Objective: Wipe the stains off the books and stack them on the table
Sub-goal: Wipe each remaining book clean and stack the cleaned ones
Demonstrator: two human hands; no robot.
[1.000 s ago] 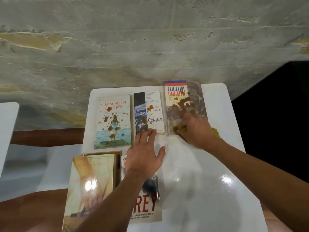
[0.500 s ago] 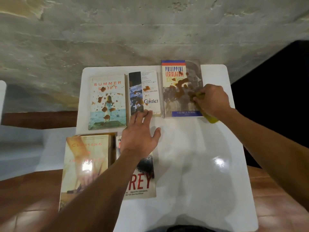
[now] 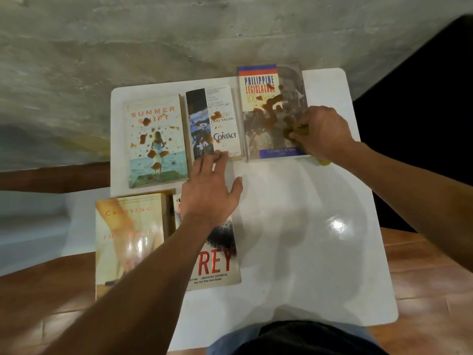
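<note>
Books lie face up in two rows on the white bench [image 3: 307, 252], five in all, none stacked. In the far row, from left to right: "SUMMER SHIFT" [image 3: 156, 142], "CONTACT" [image 3: 217, 124] with "CARL SAGAN" above the title, and "PHILIPPINE LEGISLATURE" [image 3: 266, 111], which carries "100" under the title and "CESAR P. POBRE" on a blue band at its near edge. In the near row: a pale book reading "CROSSING" [image 3: 128, 239], and beside it a book whose big red letters show only "REY" [image 3: 217, 260], with "New York Times Book Review" in small print below.

All three far books bear brown stains: scattered spots on "SUMMER SHIFT", a few blots on "CONTACT", and a large smear across the middle of "PHILIPPINE LEGISLATURE". The two near covers show glare but no clear stains.

The pale book hangs over the bench's left edge, and "PHILIPPINE LEGISLATURE" juts past the far edge. The right half of the bench is bare and glossy.

The right hand [image 3: 322, 131] presses on the right side of "PHILIPPINE LEGISLATURE", its fingers curled round a yellow cloth [image 3: 302, 128]. The left hand [image 3: 210, 193] lies flat, fingers straight and spread, tips on the near edge of "CONTACT", wrist over the "REY" book.
</note>
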